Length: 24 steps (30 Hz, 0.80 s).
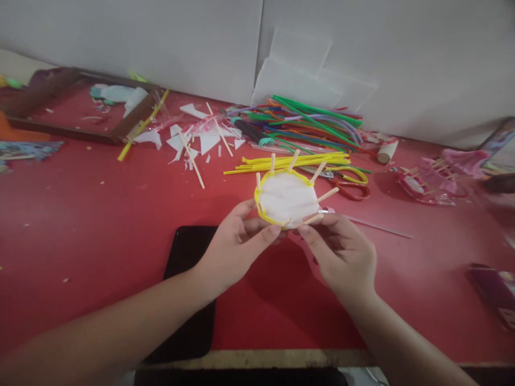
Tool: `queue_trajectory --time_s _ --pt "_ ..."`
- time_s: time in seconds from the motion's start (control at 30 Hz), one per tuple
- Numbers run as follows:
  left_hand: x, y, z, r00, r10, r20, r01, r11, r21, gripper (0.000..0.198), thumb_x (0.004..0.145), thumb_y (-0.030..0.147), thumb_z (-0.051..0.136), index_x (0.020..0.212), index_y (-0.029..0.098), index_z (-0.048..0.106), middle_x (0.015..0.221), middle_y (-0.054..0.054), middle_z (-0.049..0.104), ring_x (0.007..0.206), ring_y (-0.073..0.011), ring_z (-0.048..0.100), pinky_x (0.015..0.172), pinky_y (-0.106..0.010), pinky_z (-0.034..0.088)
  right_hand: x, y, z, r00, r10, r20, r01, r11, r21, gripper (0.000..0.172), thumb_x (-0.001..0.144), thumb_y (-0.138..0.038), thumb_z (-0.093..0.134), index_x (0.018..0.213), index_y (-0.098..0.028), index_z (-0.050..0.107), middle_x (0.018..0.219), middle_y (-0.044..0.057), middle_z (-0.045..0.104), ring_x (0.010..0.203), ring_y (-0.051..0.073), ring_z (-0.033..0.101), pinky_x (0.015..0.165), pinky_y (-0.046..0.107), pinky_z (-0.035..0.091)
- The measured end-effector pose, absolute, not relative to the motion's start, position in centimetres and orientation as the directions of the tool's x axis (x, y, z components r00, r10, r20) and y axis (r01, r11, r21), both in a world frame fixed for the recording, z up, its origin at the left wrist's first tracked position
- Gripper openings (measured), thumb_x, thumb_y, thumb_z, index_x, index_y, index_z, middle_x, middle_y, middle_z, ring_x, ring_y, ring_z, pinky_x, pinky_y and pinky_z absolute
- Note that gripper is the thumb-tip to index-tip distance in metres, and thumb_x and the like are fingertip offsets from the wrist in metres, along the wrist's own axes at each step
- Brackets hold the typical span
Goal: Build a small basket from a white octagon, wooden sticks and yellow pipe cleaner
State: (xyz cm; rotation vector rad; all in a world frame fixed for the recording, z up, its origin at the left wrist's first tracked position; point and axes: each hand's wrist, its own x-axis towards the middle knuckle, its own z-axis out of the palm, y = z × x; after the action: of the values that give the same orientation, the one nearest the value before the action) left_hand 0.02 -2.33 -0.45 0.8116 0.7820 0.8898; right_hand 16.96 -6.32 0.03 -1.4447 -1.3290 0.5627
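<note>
Above the red table I hold a round white disc (284, 198) in both hands. Several short wooden sticks (322, 172) stand out around its rim. A yellow pipe cleaner (257, 199) winds past the sticks along the left and top of the rim. My left hand (237, 244) pinches the lower left edge, with its thumb in front. My right hand (341, 252) is closed on the lower right edge, close to a stick; the fingers behind the disc are partly hidden. The right side of the rim shows white, without yellow.
Yellow pipe cleaners (289, 162) and scissors (350, 182) lie just behind the disc. A colourful pile of pipe cleaners (306, 120) is farther back. White scraps (209, 142) lie left of it. A black tablet-like slab (189, 327) lies under my left arm. Pink craft pieces (438, 174) sit right.
</note>
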Motion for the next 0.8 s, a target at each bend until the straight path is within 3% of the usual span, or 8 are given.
queue_trajectory --time_s 0.17,0.33,0.43,0.67,0.8 --pt "-0.1 -2.13 -0.59 0.454 0.858 -0.241 -0.374 0.429 0.823 0.049 0.075 0.027 0.084 0.118 0.018 0.063 0.1 -0.009 0.08 0.099 -0.0243 0.075 0.091 -0.033 0.057 17.02 -6.34 -0.06 0.272 0.914 0.3 0.435 0.161 -0.886 0.006 0.082 -0.024 0.073 0.085 -0.021 0.069 0.079 0.001 0.076 0.069 0.016 0.074 0.064 0.027 0.063" --pt "-0.02 -1.93 -0.63 0.498 0.823 -0.275 -0.387 0.494 0.779 0.033 0.075 0.024 0.084 0.104 0.017 0.072 0.101 -0.008 0.081 0.094 -0.018 0.076 0.086 -0.024 0.057 17.02 -6.37 0.06 0.262 0.913 0.314 0.443 0.175 -0.879 0.006 0.082 -0.023 0.073 0.085 -0.021 0.069 0.079 0.0 0.075 0.068 0.015 0.073 0.064 0.026 0.063" --pt "-0.01 -1.89 -0.68 0.501 0.816 -0.288 -0.386 0.508 0.77 0.029 0.075 0.023 0.084 0.102 0.017 0.075 0.099 -0.007 0.081 0.088 -0.0163 0.077 0.085 -0.024 0.057 16.99 -6.41 0.05 0.262 0.913 0.314 0.435 0.178 -0.882 0.005 0.082 -0.023 0.072 0.085 -0.021 0.068 0.079 -0.001 0.075 0.068 0.013 0.073 0.064 0.024 0.063" --pt "-0.32 -2.03 -0.98 0.518 0.809 -0.278 -0.399 0.516 0.758 0.025 0.076 0.02 0.083 0.1 0.019 0.076 0.09 -0.002 0.081 0.083 -0.0125 0.076 0.083 -0.021 0.058 17.02 -6.49 -0.06 0.257 0.915 0.312 0.447 0.174 -0.877 0.006 0.082 -0.024 0.072 0.084 -0.02 0.068 0.079 0.0 0.075 0.068 0.013 0.072 0.063 0.023 0.062" --pt "-0.2 -2.0 -1.02 0.543 0.811 -0.219 -0.426 0.491 0.76 0.03 0.077 0.019 0.083 0.104 0.02 0.072 0.096 -0.002 0.081 0.093 -0.0139 0.075 0.09 -0.023 0.056 17.21 -6.53 0.04 0.244 0.919 0.31 0.424 0.186 -0.886 0.007 0.083 -0.025 0.072 0.086 -0.021 0.067 0.079 0.0 0.075 0.069 0.014 0.073 0.065 0.024 0.062"
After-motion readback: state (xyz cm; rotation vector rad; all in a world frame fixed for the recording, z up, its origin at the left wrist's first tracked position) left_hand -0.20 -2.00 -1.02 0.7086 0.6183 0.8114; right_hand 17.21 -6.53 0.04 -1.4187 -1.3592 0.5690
